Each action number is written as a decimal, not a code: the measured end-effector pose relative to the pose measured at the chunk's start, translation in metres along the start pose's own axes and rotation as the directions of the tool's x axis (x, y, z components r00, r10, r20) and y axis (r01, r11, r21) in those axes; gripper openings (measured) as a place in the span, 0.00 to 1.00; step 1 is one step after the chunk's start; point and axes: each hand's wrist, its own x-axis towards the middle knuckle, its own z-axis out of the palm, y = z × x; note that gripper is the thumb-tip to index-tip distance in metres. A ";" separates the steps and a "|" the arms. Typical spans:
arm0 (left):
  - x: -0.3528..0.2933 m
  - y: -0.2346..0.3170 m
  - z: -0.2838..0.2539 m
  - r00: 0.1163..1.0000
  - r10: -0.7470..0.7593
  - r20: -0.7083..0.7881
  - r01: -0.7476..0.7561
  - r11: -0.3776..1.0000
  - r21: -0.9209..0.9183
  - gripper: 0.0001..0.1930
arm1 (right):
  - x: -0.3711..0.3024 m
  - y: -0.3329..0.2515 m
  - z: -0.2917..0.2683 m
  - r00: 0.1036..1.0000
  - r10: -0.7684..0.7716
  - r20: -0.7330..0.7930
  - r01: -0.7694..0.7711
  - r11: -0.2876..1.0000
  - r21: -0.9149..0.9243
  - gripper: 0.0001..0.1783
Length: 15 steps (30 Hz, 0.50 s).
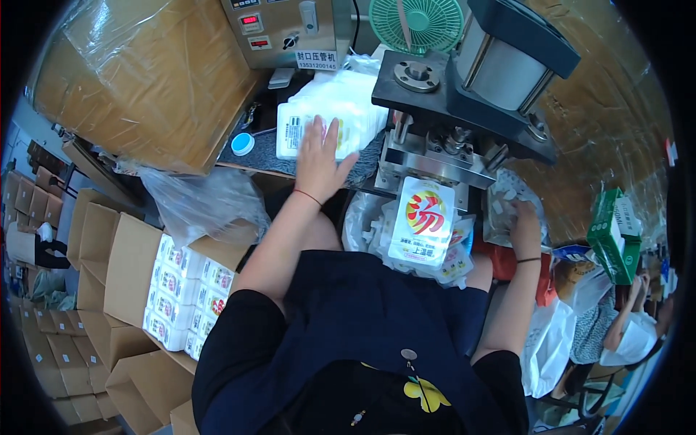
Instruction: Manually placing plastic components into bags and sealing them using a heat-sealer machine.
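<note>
My left hand (322,156) lies with spread fingers on the top one of a fanned stack of flat white printed pouches (290,134). The stack rests on a dark cloth-covered bench beside the metal press (453,141). Below the press jaw, a white pouch (424,221) with a red and yellow print sits upright in front of me. More pouches (457,264) lie under it in a plastic-lined container. My right hand (525,228) reaches to a clear plastic bag (504,210) holding small whitish pieces. Its fingertips are partly hidden there, so its grip does not show.
A control box (286,32) and a green fan (417,22) stand behind the bench. A round blue-and-white lid (242,144) is near the bench's left edge. At left, an open carton (134,268) holds rows of packed pouches. A green box (615,235) is at right; another person (631,337) sits beyond.
</note>
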 end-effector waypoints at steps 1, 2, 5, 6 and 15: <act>-0.003 -0.012 -0.010 0.990 0.053 0.128 -0.087 0.957 0.276 0.37 | 0.000 -0.011 -0.006 0.996 0.004 -0.085 -0.004 1.000 0.002 0.11; -0.012 -0.015 -0.015 0.967 0.132 0.216 -0.178 0.962 0.209 0.36 | 0.002 -0.020 -0.013 0.985 0.009 -0.171 -0.008 1.000 0.001 0.10; -0.043 -0.017 -0.020 0.910 0.242 0.337 -0.240 0.970 -0.046 0.24 | -0.002 -0.052 -0.029 0.960 0.108 -0.258 -0.082 0.991 0.109 0.09; -0.050 -0.022 -0.014 0.909 0.192 0.370 -0.148 0.978 -0.144 0.21 | -0.004 -0.065 -0.027 0.964 0.157 -0.216 -0.115 0.974 0.195 0.09; -0.052 0.085 -0.016 0.760 0.021 0.649 0.543 0.528 -0.653 0.10 | 0.017 -0.169 -0.013 0.998 -0.052 -0.024 0.054 0.710 0.703 0.08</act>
